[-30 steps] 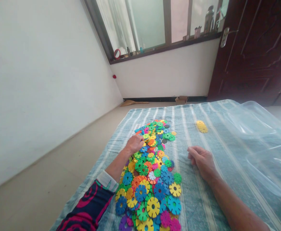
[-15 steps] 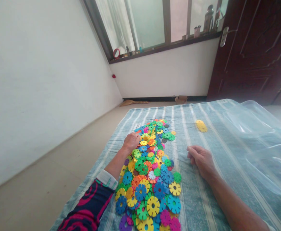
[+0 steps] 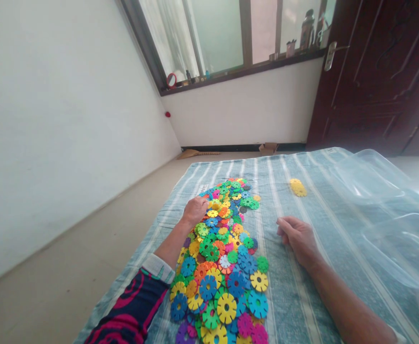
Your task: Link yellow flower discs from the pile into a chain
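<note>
My left hand point(image 3: 195, 210) is closed, its fingertips at the far left side of a heap of colourful notched plastic discs point(image 3: 226, 308). Yellow discs lie right beside these fingertips; what the fingers pinch, if anything, is hidden. On the striped cloth point(image 3: 277, 191) right of the heap rests my right hand point(image 3: 297, 237), fingers curled in and no disc showing in them. Beyond it lies a small group of yellow discs point(image 3: 297, 188), overlapping and apart from the heap.
Two clear plastic containers stand on the right, a far one point(image 3: 370, 174) and a nearer one point(image 3: 402, 248). A white wall point(image 3: 51, 119) is at the left, a dark red door point(image 3: 374, 81) at the back right. Small items line the window sill point(image 3: 227, 76).
My left hand has drawn back slightly to the left, uncovering yellow discs beside its fingertips. The right hand stays in place. The view has shifted a little.
</note>
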### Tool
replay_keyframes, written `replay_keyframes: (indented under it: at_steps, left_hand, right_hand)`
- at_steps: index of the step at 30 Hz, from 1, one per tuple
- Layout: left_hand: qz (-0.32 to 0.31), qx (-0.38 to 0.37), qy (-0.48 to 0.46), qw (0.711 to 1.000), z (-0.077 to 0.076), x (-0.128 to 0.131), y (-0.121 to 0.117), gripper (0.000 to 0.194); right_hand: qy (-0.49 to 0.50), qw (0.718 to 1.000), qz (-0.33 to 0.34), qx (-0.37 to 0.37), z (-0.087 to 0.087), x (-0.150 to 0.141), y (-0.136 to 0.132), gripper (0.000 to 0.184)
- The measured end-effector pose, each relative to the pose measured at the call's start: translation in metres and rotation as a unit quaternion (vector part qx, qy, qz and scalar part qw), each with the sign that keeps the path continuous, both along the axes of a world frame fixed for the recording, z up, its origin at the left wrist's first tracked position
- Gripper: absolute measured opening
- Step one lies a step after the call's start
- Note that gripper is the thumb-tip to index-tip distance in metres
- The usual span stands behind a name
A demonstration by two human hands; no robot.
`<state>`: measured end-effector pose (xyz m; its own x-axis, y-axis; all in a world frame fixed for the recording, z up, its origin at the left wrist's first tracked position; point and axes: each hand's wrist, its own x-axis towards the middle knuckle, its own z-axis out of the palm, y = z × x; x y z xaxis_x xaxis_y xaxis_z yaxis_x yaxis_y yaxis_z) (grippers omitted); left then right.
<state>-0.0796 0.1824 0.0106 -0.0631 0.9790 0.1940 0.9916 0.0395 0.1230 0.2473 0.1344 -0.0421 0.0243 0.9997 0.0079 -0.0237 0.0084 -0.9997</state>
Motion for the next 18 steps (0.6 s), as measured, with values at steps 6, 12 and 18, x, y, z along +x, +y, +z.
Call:
replay_keyframes:
  at_steps: [6,12,18]
  left_hand:
    - [-0.004,0.014,-0.024,1.000,0.004,0.005,-0.002,0.031]
    - [-0.043,-0.009,-0.061,0.997,0.009,0.017,0.005,0.034]
    - [-0.038,-0.032,-0.048,0.998,0.013,0.025,0.016,0.032]
  right_hand:
    - [0.004,1.000,0.000,-0.001,-0.001,-0.001,0.000,0.038]
    - [-0.012,1.000,0.000,-0.001,0.001,-0.001,0.000,0.040]
    - [-0.008,1.000,0.000,0.008,-0.001,-0.001,0.002,0.040]
